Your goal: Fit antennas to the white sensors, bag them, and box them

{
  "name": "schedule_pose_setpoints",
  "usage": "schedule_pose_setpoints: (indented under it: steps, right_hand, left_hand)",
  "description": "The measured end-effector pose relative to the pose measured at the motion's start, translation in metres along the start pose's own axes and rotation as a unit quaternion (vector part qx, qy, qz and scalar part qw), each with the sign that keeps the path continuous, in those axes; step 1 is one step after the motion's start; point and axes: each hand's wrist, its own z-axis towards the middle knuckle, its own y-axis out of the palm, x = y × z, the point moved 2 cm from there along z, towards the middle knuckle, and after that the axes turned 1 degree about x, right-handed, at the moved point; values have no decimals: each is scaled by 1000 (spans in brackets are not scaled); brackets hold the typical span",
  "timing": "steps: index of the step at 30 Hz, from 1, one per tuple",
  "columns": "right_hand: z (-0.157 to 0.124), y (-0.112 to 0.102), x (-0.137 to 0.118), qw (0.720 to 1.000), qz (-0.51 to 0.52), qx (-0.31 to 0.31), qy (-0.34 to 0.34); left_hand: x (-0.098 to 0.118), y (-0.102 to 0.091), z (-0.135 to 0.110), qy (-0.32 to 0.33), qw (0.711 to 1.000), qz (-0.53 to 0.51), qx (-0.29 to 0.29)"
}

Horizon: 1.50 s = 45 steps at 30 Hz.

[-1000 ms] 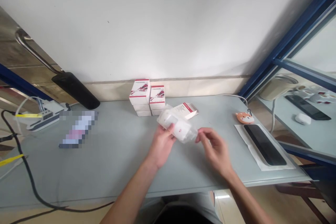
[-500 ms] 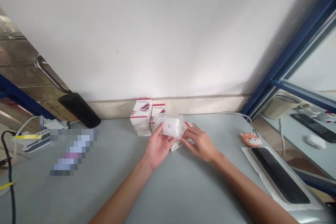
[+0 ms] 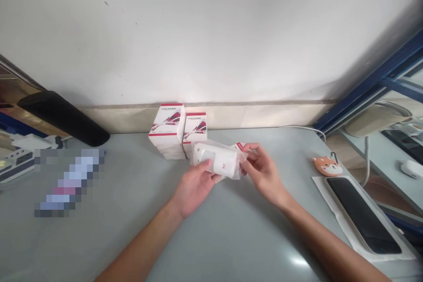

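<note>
A white motion sensor (image 3: 224, 161) with a small red mark and a greyish window lies sideways inside a clear plastic bag (image 3: 238, 169). My left hand (image 3: 194, 187) is closed around it from below, thumb on its front. At the bag's right end, my right hand (image 3: 262, 172) pinches the plastic between thumb and fingers. Behind the bag, a white and red carton (image 3: 239, 145) lies mostly hidden on the table. Two more printed cartons, a taller one (image 3: 167, 130) and a shorter one (image 3: 194, 128), stand just behind, to the left.
On the right of the grey table (image 3: 211, 238) are an orange animal-faced pouch (image 3: 327, 166) and a black-topped phone-like slab (image 3: 363, 216) on a white sheet. A black cylinder (image 3: 66, 116) and a power strip (image 3: 20, 161) sit at the left. A wall (image 3: 211, 44) rises behind.
The bagged motion sensor has turned in my left hand, its long side now showing. My right hand has moved from beside the lying carton to the bag's end. The view has shifted.
</note>
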Motion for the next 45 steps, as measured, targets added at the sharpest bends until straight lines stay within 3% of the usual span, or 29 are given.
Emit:
schedule_pose_setpoints:
  steps: [3,9,14,18,20,22,26,28,29,30,32,34,37,40,45]
  right_hand:
    - [-7,-4,-4,999,1,37,-33]
    - [-17,5,-4,998,-34,-52,15]
    - [-13,12,-2,999,17,-1,29]
    - [-8,6,-3,996,82,29,35]
    - [-7,2,-3,991,123,24,49]
    - [-7,-2,-3,987,148,21,58]
    - [-6,-5,-5,987,148,25,55]
    - [-5,-6,-7,990,129,14,45]
    - [-5,-6,-8,993,111,6,34]
    - [-5,-7,-9,996,84,-1,19]
    - [-5,-10,-9,1000,-4,1,-22]
    - [-5,-13,-9,989,-130,16,-64]
    - [-4,-17,-6,954,-279,28,-106]
    - [-2,-16,-2,944,-303,36,-127]
    - [-2,-11,1,967,-244,51,-57]
  left_hand:
    - [0,2,-3,18,1000,8,6]
    - [-3,8,-8,40,995,87,16]
    - [2,14,-13,74,987,141,21]
    - [8,15,-17,115,963,243,27]
    - [9,12,-18,156,934,319,47]
    - [9,7,-18,221,883,405,85]
    - [16,0,-19,356,723,577,132]
    - [21,-1,-19,380,668,631,104]
    - [23,-1,-19,372,669,639,81]
    - [24,0,-19,355,687,631,59]
    - [25,1,-19,310,745,590,40]
    - [24,3,-21,290,786,543,65]
    - [22,7,-23,289,803,507,125]
    - [21,11,-22,237,827,479,174]
    - [17,11,-16,52,906,391,155]
